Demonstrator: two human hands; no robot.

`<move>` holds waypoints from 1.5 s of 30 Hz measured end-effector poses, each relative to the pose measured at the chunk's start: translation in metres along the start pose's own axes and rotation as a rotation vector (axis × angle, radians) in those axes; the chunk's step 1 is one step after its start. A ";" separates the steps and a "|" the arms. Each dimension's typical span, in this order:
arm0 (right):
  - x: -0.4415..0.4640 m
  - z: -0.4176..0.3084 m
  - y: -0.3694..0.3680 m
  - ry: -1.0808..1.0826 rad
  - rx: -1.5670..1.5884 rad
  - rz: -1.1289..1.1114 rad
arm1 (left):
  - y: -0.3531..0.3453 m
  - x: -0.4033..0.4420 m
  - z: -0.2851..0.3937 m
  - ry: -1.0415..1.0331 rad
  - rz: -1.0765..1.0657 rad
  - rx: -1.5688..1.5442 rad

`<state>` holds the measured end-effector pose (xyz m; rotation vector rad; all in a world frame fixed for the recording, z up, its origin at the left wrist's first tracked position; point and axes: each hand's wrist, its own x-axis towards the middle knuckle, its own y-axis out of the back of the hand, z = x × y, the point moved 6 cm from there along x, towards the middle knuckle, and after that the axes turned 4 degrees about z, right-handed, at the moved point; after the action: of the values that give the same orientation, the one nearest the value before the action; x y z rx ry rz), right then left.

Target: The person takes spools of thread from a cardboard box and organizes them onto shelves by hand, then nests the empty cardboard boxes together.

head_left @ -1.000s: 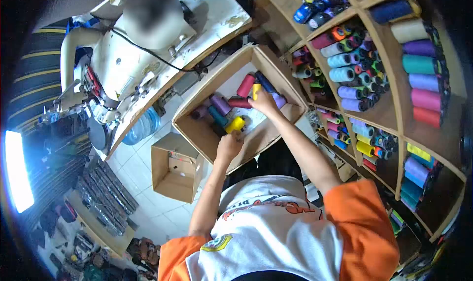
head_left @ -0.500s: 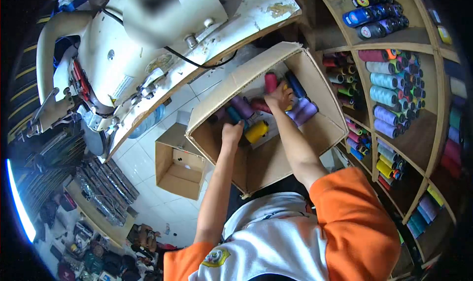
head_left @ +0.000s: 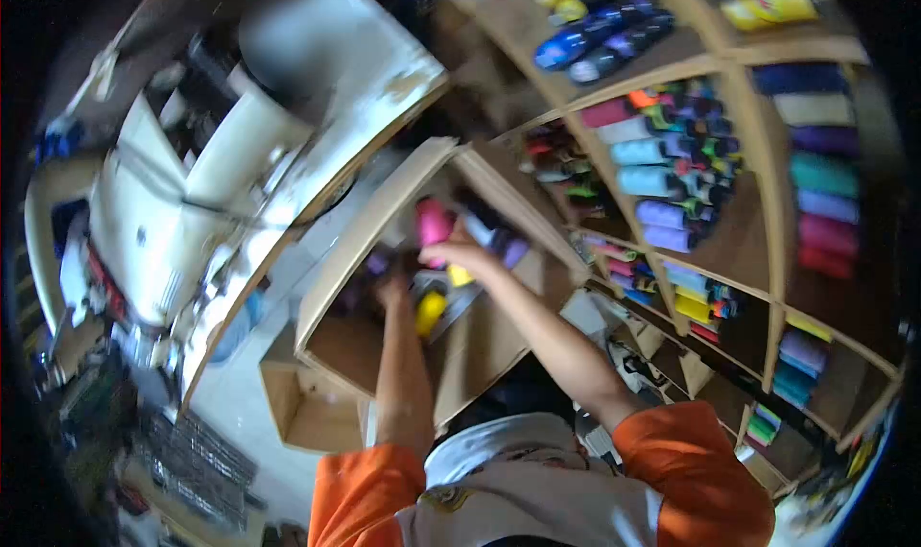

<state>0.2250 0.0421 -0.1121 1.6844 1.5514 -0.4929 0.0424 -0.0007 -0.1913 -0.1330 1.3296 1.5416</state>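
Shelf (head_left: 801,50) at right: thread rows (head_left: 640,179) lie in several compartments, part I judge settled. Box (head_left: 384,225) near middle: loose spools (head_left: 515,252) inside, so I judge handling unfinished. Right hand (head_left: 460,249) in box, fingers partly apart, at lower end of pink spool (head_left: 434,221); can't tell whether gripping. Left hand (head_left: 389,283) also in box, near purple spool (head_left: 378,262), too blurred to tell grip. Yellow spool (head_left: 430,312) just beside left wrist.

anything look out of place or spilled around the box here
The spools in the cardboard box look jumbled: they lie loose at differing angles, unlike the neater rows on the shelves. I see no spill or clear damage, though blur hides fine detail.
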 end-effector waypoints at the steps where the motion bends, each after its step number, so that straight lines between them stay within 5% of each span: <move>1: -0.017 -0.019 0.006 -0.020 0.162 -0.115 | 0.005 -0.006 0.001 0.043 -0.039 -0.100; 5: -0.097 -0.085 0.045 0.000 0.432 -0.456 | 0.030 -0.042 -0.009 0.267 -0.377 -0.800; 7: -0.118 -0.095 0.063 0.187 0.509 -0.443 | 0.092 -0.119 0.071 -0.096 -0.731 -0.973; 13: -0.197 -0.141 0.112 0.250 0.593 -0.488 | 0.130 -0.220 0.108 -0.132 -1.140 -1.333; 15: -0.234 -0.160 0.138 0.309 0.243 -0.393 | 0.129 -0.247 0.128 -0.251 -1.202 -1.435; 21: -0.273 -0.158 0.178 0.384 0.836 -0.431 | 0.093 -0.256 0.151 -0.449 -1.472 -1.356; 25: -0.277 -0.156 0.196 0.415 0.886 -0.308 | 0.089 -0.274 0.170 -0.542 -1.642 -1.198; 30: -0.283 -0.169 0.242 0.568 1.091 -0.259 | 0.120 -0.332 0.224 -0.599 -1.655 -1.367; 33: -0.291 -0.186 0.295 0.723 1.221 -0.078 | 0.138 -0.349 0.233 -0.642 -1.563 -1.409; 37: -0.281 -0.228 0.371 1.044 0.543 0.572 | 0.145 -0.337 0.224 -0.675 -1.428 -1.439; 39: -0.240 -0.236 0.400 1.119 0.483 0.786 | 0.148 -0.332 0.216 -0.689 -1.364 -1.451; 45: -0.241 -0.264 0.405 0.948 -0.044 1.296 | 0.145 -0.324 0.186 -0.623 -1.330 -1.343</move>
<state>0.5124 0.1015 0.3410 2.5733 0.6030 1.1124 0.1747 -0.0317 0.1857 -1.0202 -0.5018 0.8409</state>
